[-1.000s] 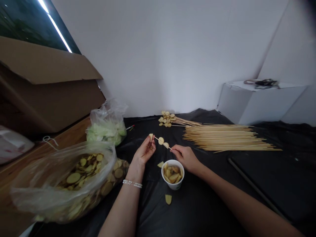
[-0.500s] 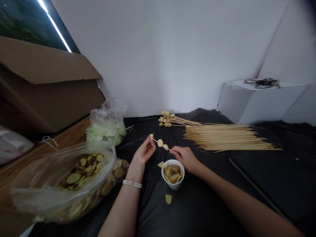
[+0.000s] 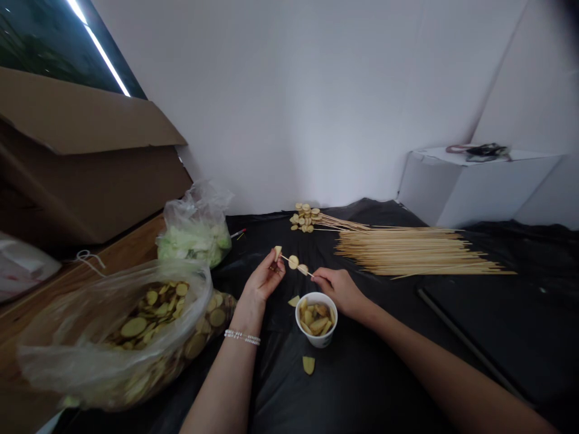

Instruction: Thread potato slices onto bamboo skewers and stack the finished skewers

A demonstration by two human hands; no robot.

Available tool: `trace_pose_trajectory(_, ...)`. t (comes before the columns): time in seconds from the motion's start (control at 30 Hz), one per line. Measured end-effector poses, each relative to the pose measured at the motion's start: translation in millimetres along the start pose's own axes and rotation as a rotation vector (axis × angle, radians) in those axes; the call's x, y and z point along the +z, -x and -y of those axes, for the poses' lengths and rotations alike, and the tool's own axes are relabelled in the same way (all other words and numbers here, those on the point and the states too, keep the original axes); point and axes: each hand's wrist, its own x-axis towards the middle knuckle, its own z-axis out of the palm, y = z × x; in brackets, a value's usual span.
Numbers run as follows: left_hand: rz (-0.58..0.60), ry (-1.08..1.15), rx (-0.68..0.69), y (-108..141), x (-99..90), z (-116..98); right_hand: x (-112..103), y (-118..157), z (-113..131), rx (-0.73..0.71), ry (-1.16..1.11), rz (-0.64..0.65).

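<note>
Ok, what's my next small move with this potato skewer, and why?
Probably slide the potato slice nearest your right hand along the skewer toward the others, held by your left hand: those right fingers are beside it, and bare stick shows between the pieces.

Bamboo skewers (image 3: 420,253) right, potato slices (image 3: 134,327) left

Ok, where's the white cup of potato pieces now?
In the head view, the white cup stands on the black plastic sheet between the left hand and right hand, closer to the right, with a loose potato piece just in front.
</note>
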Motion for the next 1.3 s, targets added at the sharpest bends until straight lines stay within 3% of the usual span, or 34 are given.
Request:
trace_pose_trajectory(0.83,0.057,-0.221,0.080,-3,-2.7,10,2,2,-2,0.041,0.059,-0.010)
trace_pose_trajectory(1.0,0.056,-0.270,0.097,-4,-3.4,11,2,1,-1,0.099,-0.025,0.061)
trace_pose_trajectory(1.2,0.037,-0.319,0.132,-5,-3.3,14,2,3,-5,0.041,0.185,-0.018)
trace_pose_trajectory(1.3,0.048,-0.332,0.111,-5,-2.7,16,3,1,-5,0.070,0.065,0.015)
